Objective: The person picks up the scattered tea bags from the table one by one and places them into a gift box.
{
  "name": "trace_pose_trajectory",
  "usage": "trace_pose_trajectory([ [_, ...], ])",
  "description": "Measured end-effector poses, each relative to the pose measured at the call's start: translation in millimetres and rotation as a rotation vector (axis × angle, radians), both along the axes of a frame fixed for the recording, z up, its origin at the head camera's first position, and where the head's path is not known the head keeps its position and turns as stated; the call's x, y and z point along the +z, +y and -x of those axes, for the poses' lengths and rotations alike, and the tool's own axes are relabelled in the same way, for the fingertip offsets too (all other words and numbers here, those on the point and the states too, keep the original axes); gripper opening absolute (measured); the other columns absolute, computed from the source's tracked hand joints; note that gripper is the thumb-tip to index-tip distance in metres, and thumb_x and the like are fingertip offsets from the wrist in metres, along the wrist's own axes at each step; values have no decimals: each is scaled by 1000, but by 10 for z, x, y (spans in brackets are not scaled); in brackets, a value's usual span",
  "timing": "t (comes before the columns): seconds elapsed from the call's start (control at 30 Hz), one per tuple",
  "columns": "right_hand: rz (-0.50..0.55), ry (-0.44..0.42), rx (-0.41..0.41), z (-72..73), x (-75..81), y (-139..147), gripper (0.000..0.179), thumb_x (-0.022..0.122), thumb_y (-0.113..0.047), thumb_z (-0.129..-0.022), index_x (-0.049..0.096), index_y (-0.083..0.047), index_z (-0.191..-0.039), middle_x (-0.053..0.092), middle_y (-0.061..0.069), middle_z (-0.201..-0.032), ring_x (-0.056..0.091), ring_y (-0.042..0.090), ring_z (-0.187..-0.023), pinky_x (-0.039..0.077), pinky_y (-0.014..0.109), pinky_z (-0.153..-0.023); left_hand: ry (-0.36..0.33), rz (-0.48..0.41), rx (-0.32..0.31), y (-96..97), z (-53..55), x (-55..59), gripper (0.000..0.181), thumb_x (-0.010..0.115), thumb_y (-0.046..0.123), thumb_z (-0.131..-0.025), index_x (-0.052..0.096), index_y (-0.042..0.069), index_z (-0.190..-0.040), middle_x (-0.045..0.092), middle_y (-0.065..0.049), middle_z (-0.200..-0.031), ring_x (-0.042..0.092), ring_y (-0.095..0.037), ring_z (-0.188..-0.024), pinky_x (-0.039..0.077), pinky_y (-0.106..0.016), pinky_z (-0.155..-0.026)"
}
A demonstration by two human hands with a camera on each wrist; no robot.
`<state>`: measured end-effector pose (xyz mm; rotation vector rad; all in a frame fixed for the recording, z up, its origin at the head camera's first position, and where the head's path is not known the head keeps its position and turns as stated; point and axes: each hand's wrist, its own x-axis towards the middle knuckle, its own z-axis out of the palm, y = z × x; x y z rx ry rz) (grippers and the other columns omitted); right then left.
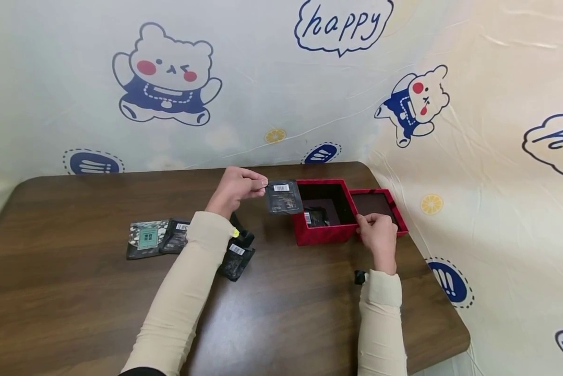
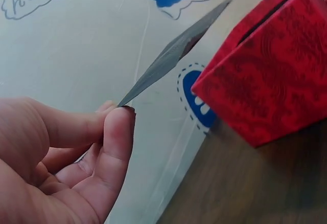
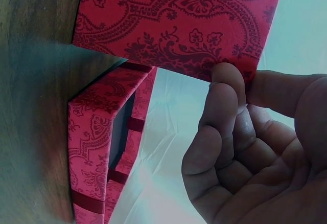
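My left hand (image 1: 236, 189) pinches a corner of a black sachet (image 1: 285, 198) with a white barcode label, held up by the left wall of the open red box (image 1: 325, 235). In the left wrist view the sachet (image 2: 176, 52) appears edge-on between thumb and finger. Inside the box lies another black sachet (image 1: 315, 216). My right hand (image 1: 380, 235) grips the box's near right corner; the right wrist view shows thumb and fingertips (image 3: 227, 75) pinching its patterned red wall (image 3: 189, 24). Just right of the box lies its red lid (image 1: 394, 206), dark inside up.
Left on the brown table (image 1: 74, 292) lie a green-labelled sachet (image 1: 147, 238), a black one (image 1: 175, 237) overlapping it, and another black sachet (image 1: 236, 261) partly behind my left sleeve. A printed cloth (image 1: 253, 83) hangs behind the table and along its right side.
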<state>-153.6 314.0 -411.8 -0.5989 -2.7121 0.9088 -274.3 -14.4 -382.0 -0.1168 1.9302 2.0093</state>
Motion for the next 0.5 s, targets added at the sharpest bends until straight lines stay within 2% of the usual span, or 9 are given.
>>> trace_pose_trajectory([
  [0.2,36,-33,4,5,-2,2,33,63,-32,-100,78,-5,-88,74,14,-81,60,28,-87,48,37,-65,-49,-79,6,126,-17,-9,27,74,-1,-89,70,-10,-114,67,-22,-106,69,-15,-65,57,-39,-87],
  [0.33,34,-25,7,13,17,10,32,64,-31,-100,78,-5,-88,74,13,-79,59,29,-87,47,37,-65,-61,-105,13,235,-22,-3,28,75,0,-89,71,-9,-115,67,-22,-108,71,-18,-69,59,-35,-82],
  [0.5,22,-18,2,13,30,12,32,64,-31,-99,78,-5,-85,73,9,-74,59,29,-87,47,36,-64,-70,-135,14,374,-39,0,27,75,-2,-88,71,-9,-114,67,-23,-108,72,-20,-70,59,-37,-82],
])
